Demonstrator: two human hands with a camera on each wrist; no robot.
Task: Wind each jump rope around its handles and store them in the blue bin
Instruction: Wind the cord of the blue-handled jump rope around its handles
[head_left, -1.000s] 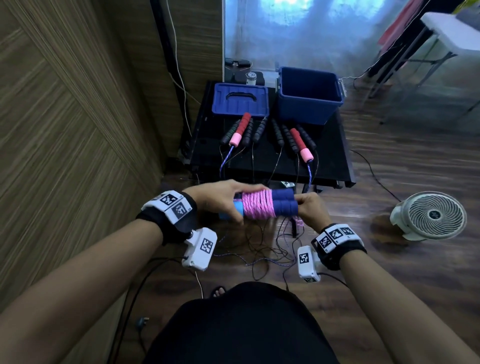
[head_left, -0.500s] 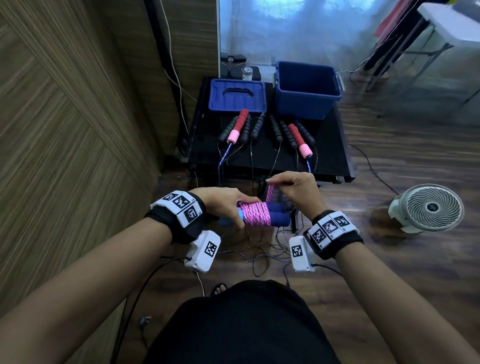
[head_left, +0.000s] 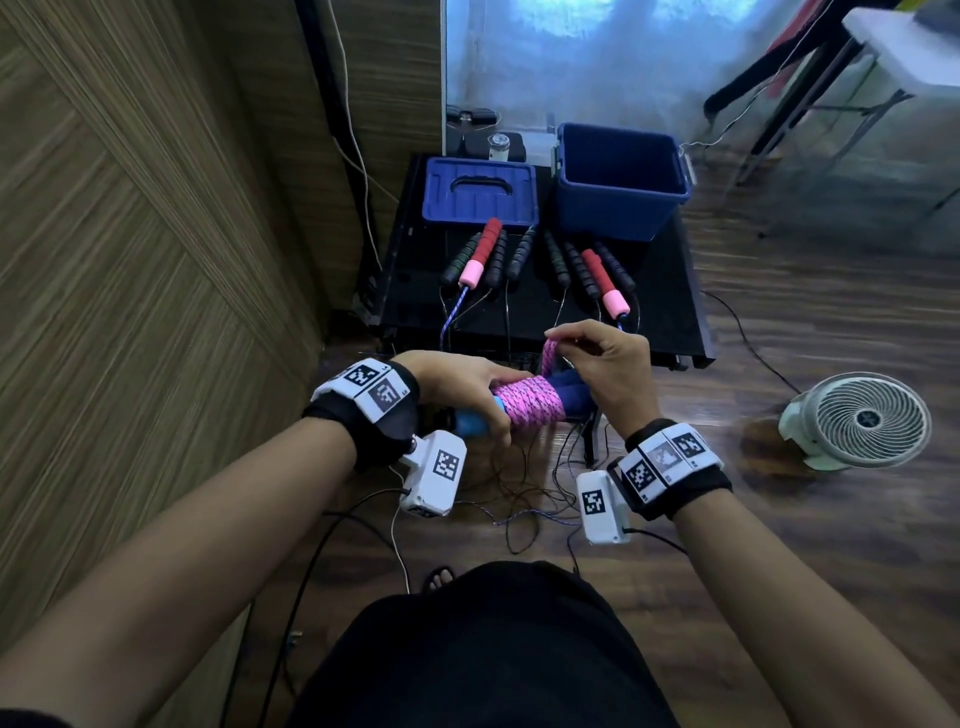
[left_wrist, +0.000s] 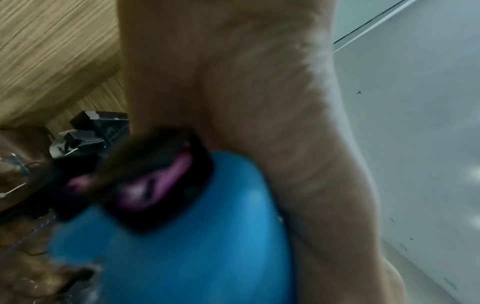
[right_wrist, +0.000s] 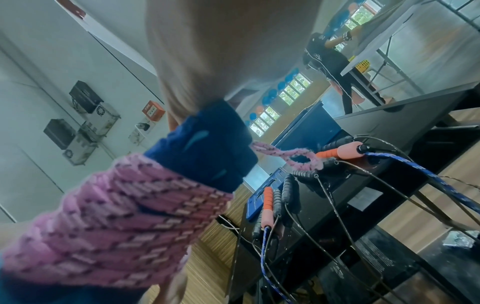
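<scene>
Pink rope (head_left: 527, 401) with dark flecks, wound in tight coils round a pair of blue handles (head_left: 569, 397) held side by side, sits mid-frame in the head view, in the air in front of the black table (head_left: 670, 291); handles dark blue at the right end, lighter blue at the left end (head_left: 470, 422); a short free loop of the pink rope (head_left: 549, 353) rises from the coils at centre; in the right wrist view the loop end shows as a small twisted eye (right_wrist: 301, 159) just past the dark blue handle; left hand (head_left: 462, 382) comes in from the left, palm down, fingers curled over the coils and the light blue end, gripping the bundle; left wrist view blurred, mostly palm and light blue handle; right hand (head_left: 610, 364) above and right of the bundle, wrist raised, thumb and fingertips pinching the loop's top, other fingers curled; blue bin (head_left: 621, 179) open at upper centre-right on the table's far side, its interior dark, contents cannot tell; blue lid (head_left: 478, 192) flat to its left; unwound jump ropes (head_left: 537, 260) with black, red and pink handles lie in a row on the table below bin and lid, cords hanging off the near edge; white fan (head_left: 862, 421) on the floor at right.
</scene>
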